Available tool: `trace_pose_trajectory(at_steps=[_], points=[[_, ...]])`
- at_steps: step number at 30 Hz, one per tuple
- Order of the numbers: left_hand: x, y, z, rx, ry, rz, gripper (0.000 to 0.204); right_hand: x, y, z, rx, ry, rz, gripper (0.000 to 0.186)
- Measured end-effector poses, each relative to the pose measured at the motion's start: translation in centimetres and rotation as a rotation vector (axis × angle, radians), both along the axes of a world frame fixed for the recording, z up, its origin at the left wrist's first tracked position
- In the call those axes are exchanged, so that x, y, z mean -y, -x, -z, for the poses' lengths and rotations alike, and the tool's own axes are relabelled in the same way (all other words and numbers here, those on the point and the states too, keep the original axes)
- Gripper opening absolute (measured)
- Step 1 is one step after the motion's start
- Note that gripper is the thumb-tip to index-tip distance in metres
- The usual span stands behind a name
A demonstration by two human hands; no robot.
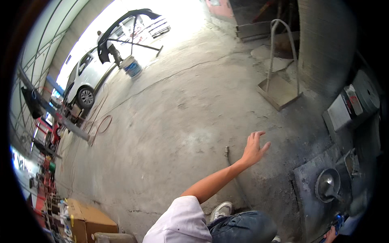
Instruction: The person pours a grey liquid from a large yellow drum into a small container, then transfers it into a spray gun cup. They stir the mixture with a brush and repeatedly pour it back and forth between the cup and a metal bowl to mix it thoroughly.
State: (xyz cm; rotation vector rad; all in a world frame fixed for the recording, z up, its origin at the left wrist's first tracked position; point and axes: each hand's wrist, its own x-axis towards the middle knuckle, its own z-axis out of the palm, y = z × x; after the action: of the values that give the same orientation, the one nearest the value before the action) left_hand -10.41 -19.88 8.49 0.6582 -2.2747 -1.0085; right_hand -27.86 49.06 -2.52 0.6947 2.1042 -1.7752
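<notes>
Head: left hand [253,151], workshop floor [162,121], perhaps concrete.

Just by me, a bare left hand [252,152] stretches loosely spread over the dusty grey concrete floor [174,113], near a thin grey hose [240,190]. The bare right hand [330,235] grips a partly hidden bright-blue object [338,221], near a round silvery metal pan [323,181]. Farther off stands a white car [94,71].

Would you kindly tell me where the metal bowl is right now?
In the head view, the metal bowl is at the lower right, on a dark flat slab, above the right hand in the picture.
</notes>
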Motion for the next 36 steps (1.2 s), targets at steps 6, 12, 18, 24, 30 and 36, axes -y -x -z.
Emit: trace_pose_trajectory(at_steps=[6, 12, 18, 24, 30, 36], points=[[-7.2, 6.2, -7.3, -0.16, 0.054, 0.363, 0.052, 0.4, -1.6, 1.4, 0.023, -0.122, 0.096, 0.03], [-17.1, 10.4, -12.0, -0.375, 0.153, 0.916, 0.058, 5.7, -8.3, 0.2, -0.048, -0.298, -0.048, 0.069], [-21.8, 11.0, -11.5, -0.38, 0.243, 1.301, 0.061, 17.0, -12.3, -11.1, 0.117, -0.485, -0.763, 0.04], [-20.5, 10.3, -10.0, -0.348, 0.398, 1.565, 0.07, 13.7, -11.9, -3.2, -0.011, -0.251, -0.908, 0.056], [-19.2, 9.1, -10.3, -0.391, 0.581, 1.564, 0.077, 13.0, -12.4, -3.7, -0.252, -0.141, -0.847, 0.053], [-19.8, 8.0, -10.2, 0.171, 0.316, 1.123, 0.082, 19.5, -13.6, -8.1, -0.342, -0.288, -0.721, 0.049]])
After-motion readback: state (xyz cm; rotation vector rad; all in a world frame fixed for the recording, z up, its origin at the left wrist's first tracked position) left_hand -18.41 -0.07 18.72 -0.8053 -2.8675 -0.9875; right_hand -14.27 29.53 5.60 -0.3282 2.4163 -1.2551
